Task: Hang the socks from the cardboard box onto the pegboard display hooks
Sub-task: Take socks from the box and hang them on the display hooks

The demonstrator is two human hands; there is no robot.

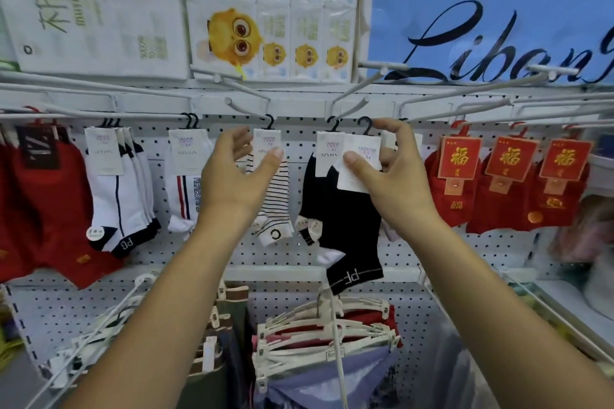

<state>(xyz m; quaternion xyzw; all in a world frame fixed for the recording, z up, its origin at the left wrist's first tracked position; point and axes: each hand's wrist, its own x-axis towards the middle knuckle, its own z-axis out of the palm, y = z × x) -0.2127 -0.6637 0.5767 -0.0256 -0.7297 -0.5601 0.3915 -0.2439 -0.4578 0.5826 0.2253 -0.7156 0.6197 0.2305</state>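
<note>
Risk, judged:
- Striped sock [272,202] could be knocked off if brushed by left hand [232,173].
- Black sock [352,236] could be dropped if hanger [365,124] is slid past peg [349,108], or if card [360,166] is released early.

Fingers:
- Left fingers [237,143] spread, nothing held. Thumb by striped sock's card; contact cannot be told.
- Right hand [395,176]: card pinched between thumb and fingers, black sock held just under peg.

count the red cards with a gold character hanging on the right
3 red cards, side by side on hooks at the right: the nearest, the middle, the far right. More may hang behind them or beyond the frame.
</note>
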